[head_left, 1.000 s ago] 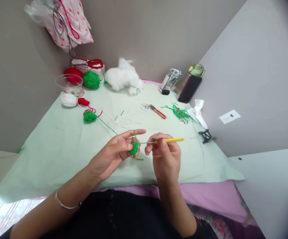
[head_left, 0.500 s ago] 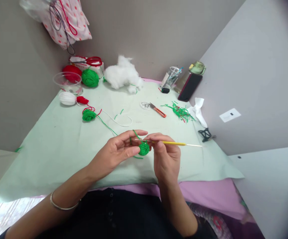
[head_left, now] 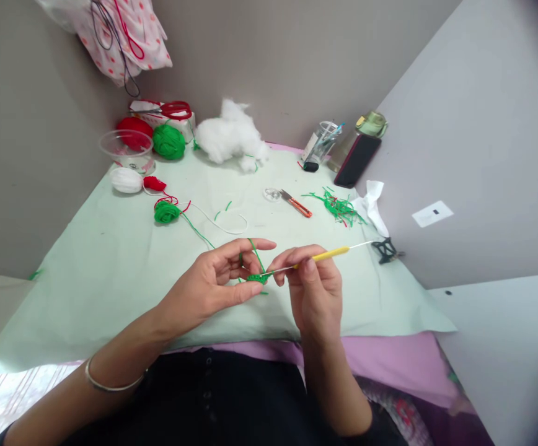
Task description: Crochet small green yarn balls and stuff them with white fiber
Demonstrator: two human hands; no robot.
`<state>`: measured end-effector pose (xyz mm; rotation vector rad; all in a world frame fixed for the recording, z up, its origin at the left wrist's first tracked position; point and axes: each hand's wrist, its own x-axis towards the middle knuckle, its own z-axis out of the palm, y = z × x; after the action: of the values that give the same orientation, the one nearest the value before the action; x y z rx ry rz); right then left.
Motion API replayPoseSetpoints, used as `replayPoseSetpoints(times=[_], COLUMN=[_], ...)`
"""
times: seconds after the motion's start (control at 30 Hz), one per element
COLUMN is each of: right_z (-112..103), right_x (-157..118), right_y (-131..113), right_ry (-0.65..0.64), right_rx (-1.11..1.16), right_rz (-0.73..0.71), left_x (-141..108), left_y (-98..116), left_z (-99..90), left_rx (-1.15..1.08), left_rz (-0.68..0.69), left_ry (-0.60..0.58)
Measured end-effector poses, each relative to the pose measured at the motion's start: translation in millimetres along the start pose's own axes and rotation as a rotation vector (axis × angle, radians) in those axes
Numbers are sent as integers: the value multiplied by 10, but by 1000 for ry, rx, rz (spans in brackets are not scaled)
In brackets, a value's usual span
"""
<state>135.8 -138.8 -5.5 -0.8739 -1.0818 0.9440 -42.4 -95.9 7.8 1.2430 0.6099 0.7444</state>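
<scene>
My left hand (head_left: 217, 275) pinches a small green crochet piece (head_left: 258, 278) between thumb and fingers, its edge tilted toward me. Green yarn loops over the raised left index finger and runs down to the piece. In my right hand (head_left: 315, 282) is a yellow-handled crochet hook (head_left: 329, 254), gripped near its middle. Its thin metal tip reaches left to the edge of the green piece, where the yarn meets it. A strand leads from behind my left hand back to a small green yarn ball (head_left: 167, 212).
White (head_left: 127, 180) and red yarn bundles lie at the left, behind them a clear tub (head_left: 127, 155). White stuffing (head_left: 232, 136) sits at the back. Orange thread snips (head_left: 295, 203), green yarn scraps (head_left: 338, 206), a phone (head_left: 357, 161) and a black stand (head_left: 385, 250) are toward the right.
The green piece has turned from showing its round face to nearly edge-on. My right hand has shifted slightly right, and the hook now slants, its tip lower and its handle end higher.
</scene>
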Motion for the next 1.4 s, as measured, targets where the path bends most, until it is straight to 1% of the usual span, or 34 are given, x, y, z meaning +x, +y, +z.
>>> replayPoseSetpoints(times=[0.2, 0.33, 0.47, 0.57, 0.63, 0.7, 0.77, 0.83, 0.87, 0.93, 1.03, 1.1, 1.13, 1.2, 1.27, 1.33, 1.4], right_z=[-24, -59, -91, -95, -107, -135, -167, -181, -176, -144, -67, -20, -2, 18, 13, -16, -61], right_x=[-51, -69, -86, -93, -75, -37, 9, 39, 42, 22, -43, -78, -87, -85, -59, -22, 15], right_y=[-100, -156, -125, -88, -99, -142, -192, -209, -196, -126, 38, 125, 148, 149, 98, 22, -51], right_ry=[-60, -144, -267, -286, -289, -332, -404, -462, -463, -405, -232, -150, -123, -92, -95, -148, -233], right_rx=[-182, -293, -443, -510, -509, -500, -511, -578, -623, -699, -732, -746, -735, -663, -563, -503, -513], right_rz=[-179, -239, -377, -475, -470, -419, -377, -381, -408, -504, -680, -745, -758, -722, -644, -573, -526], left_x=[-16, -42, -31, -10, -8, -13, -16, -8, 0, 19, 35, 30, 22, 5, -9, -15, -14], left_y=[46, 72, 76, 72, 74, 75, 65, 40, 23, -14, -66, -90, -97, -96, -81, -60, -46], left_z=[8, 6, 41, 78, 85, 71, 42, 17, 12, 24, 103, 172, 200, 229, 211, 156, 93], left_rx=[153, 258, 350, 374, 376, 425, 519, 596, 607, 547, 291, 127, 79, 56, 119, 259, 435], left_rz=[36, 71, 113, 113, 99, 115, 169, 220, 224, 185, 86, 63, 68, 101, 145, 200, 283], left_ry=[46, 69, 92, 137, 142, 106, 45, 14, 24, 89, 205, 257, 279, 307, 301, 265, 219])
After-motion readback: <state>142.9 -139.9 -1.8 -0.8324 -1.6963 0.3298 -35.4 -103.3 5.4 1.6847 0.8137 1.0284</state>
